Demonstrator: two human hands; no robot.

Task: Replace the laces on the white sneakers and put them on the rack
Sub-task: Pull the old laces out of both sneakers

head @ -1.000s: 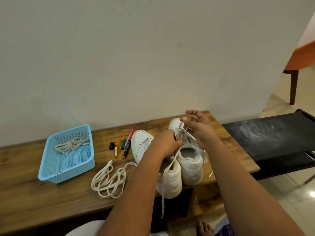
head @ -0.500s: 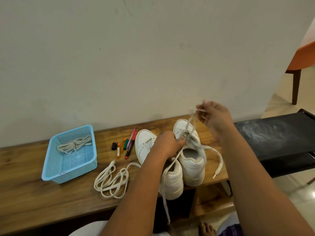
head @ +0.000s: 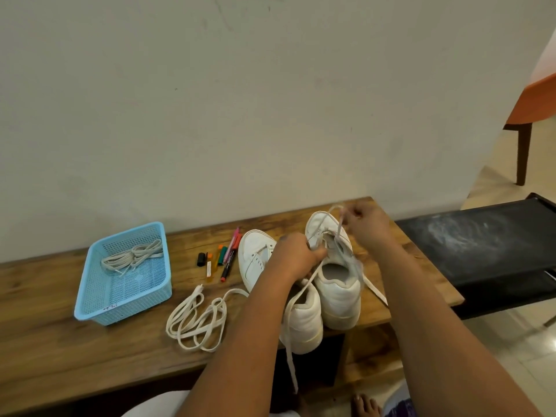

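Observation:
Two white sneakers stand side by side on the wooden bench [head: 60, 350], toes toward the wall. My left hand [head: 296, 257] grips the right sneaker [head: 340, 293] at its eyelets, partly covering the left sneaker [head: 255, 260]. Above the right sneaker's toe, my right hand [head: 365, 225] pinches a lace [head: 339, 228] that runs up out of the eyelets. Another lace end [head: 290, 341] hangs down over the bench's front edge. A loose white lace [head: 195, 322] lies coiled on the bench left of the sneakers.
A light blue basket [head: 90, 296] at the left holds more bundled laces [head: 132, 257]. Several markers [head: 224, 257] lie between basket and sneakers. A black rack [head: 481, 245] stands right of the bench. An orange chair [head: 529, 115] is at the far right.
My right hand pulled the lace up and to the right, then came back down close over the right sneaker's toe. My left hand stayed on the eyelets.

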